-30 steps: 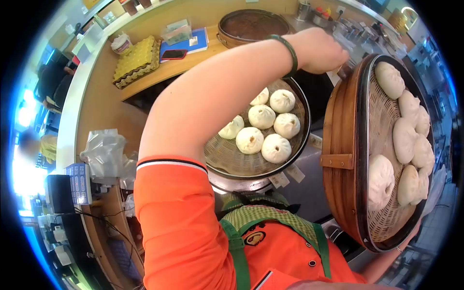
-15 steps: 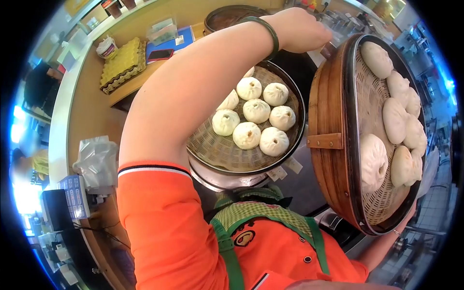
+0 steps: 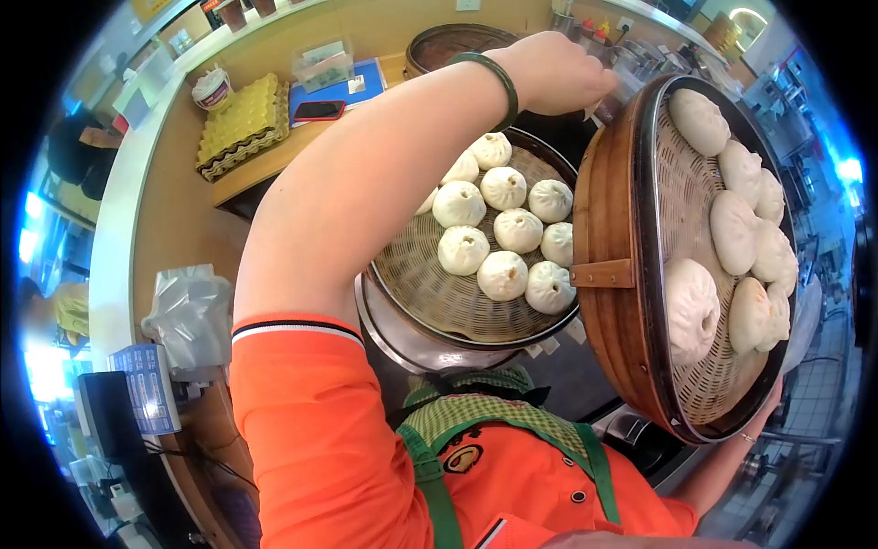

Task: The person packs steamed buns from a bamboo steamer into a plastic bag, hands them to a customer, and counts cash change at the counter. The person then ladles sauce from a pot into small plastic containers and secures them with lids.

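A tilted bamboo steamer basket (image 3: 604, 274) stands nearly on edge at the right, its woven floor facing right, with several pale buns (image 3: 692, 311) on it. My left hand (image 3: 562, 75) is closed at the basket's upper end, by the handle; a green bangle circles that wrist. At the lower right my right hand (image 3: 776, 398) is mostly hidden behind the basket's lower end, and its fingers do not show. A second round steamer (image 3: 439, 302), holding several pleated buns (image 3: 519, 231), lies flat below my left forearm. The tilted basket overlaps its right edge in view.
Another round steamer (image 3: 457, 38) sits on the wooden counter behind. Left of it are a phone (image 3: 319, 111), a blue folder (image 3: 366, 82), a clear box (image 3: 323, 69) and yellow egg trays (image 3: 242, 123). Plastic bags (image 3: 189, 311) hang at the left. A person (image 3: 80, 151) is beyond the partition.
The view has shifted. The tilted basket has moved left, closing the gap to the flat steamer and now overlapping its edge in view. My left hand stays at the upper end.
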{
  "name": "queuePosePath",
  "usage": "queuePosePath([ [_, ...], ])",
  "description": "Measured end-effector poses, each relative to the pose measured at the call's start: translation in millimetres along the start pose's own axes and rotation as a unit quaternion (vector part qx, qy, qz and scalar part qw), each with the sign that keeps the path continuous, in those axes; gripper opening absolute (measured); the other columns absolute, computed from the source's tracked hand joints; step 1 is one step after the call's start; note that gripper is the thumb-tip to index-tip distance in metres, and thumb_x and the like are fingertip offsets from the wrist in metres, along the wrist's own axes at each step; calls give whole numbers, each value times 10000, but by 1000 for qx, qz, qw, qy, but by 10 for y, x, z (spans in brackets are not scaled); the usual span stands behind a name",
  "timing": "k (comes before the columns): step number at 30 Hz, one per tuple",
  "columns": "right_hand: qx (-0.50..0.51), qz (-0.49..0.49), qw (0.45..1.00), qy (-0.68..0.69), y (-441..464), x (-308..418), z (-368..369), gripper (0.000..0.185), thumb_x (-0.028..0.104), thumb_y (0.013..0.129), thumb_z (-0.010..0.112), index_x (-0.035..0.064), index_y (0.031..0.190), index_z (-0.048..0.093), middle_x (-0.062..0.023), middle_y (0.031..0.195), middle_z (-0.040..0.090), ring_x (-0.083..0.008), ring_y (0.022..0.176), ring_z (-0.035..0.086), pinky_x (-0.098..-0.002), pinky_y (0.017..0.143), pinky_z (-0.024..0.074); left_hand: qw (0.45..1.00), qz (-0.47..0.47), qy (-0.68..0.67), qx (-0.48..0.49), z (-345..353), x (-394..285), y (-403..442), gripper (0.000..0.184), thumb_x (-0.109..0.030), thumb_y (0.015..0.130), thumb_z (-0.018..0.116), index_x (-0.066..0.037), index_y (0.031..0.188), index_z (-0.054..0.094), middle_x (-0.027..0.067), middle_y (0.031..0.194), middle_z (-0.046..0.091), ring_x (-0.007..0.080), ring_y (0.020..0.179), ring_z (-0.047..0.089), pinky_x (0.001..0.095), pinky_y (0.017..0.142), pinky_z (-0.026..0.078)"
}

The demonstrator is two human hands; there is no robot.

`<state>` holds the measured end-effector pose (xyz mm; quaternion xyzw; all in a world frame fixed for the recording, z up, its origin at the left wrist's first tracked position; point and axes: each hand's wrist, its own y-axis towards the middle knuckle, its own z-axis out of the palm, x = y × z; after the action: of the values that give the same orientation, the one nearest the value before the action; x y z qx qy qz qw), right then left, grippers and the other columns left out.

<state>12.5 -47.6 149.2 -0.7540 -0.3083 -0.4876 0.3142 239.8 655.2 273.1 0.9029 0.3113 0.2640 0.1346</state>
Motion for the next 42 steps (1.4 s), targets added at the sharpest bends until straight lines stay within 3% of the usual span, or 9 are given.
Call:
queuePosePath([
  [8,17,13,1000,19,-146,67,382,303,227,874,506,-21,1040,558,-108,931,595,-218,847,562,-330,753,458,1000,-8,-20,-21,-1,116,-306,108,-150,818,474,-46,813,505,99,728,610,273,721,620,368,600,495],
  [11,20,12,999,21,-219,141,525,305,225,874,506,-22,1045,556,-111,938,596,-221,854,564,-331,758,458,999,-14,-31,-14,-24,159,-396,134,-140,810,467,-71,848,575,115,816,643,289,775,629,377,660,498],
  [13,20,13,999,24,-263,185,613,306,224,873,506,-23,1049,555,-112,942,596,-222,859,565,-331,762,459,998,2,-27,-54,13,190,-467,112,-159,813,474,-56,810,518,97,712,610,277,683,618,365,583,491],
  [20,27,21,999,35,-422,297,875,312,219,872,508,-25,1062,550,-118,959,597,-228,875,568,-333,773,461,997,-11,-41,-65,95,313,-784,110,-161,791,508,-56,786,538,93,707,615,270,682,626,358,570,492],
  [31,12,3,1000,22,-427,1251,1000,322,212,869,510,-28,1081,542,-127,984,599,-238,901,574,-337,792,464,991,-39,-71,-102,-133,187,-639,105,-134,780,499,-47,765,557,95,681,624,275,657,629,361,570,498],
  [36,18,10,997,76,-476,1019,1109,327,208,868,510,-29,1090,539,-131,996,599,-243,913,577,-338,801,465,986,-37,-147,-67,-36,297,-861,153,-196,783,536,-48,760,568,112,686,633,289,687,632,364,590,495],
  [40,53,24,984,166,-351,413,1483,331,206,867,511,-31,1098,536,-134,1006,600,-246,923,579,-339,807,467,995,-67,-74,3,315,431,-1341,134,-201,789,517,-68,803,532,76,725,602,241,679,623,352,563,483],
  [42,85,26,972,216,-292,173,1930,333,204,866,511,-31,1101,534,-135,1010,600,-248,928,580,-340,811,467,997,-68,-15,-17,579,505,-1691,126,-193,776,514,-80,832,514,49,730,569,214,680,598,320,564,460],
])
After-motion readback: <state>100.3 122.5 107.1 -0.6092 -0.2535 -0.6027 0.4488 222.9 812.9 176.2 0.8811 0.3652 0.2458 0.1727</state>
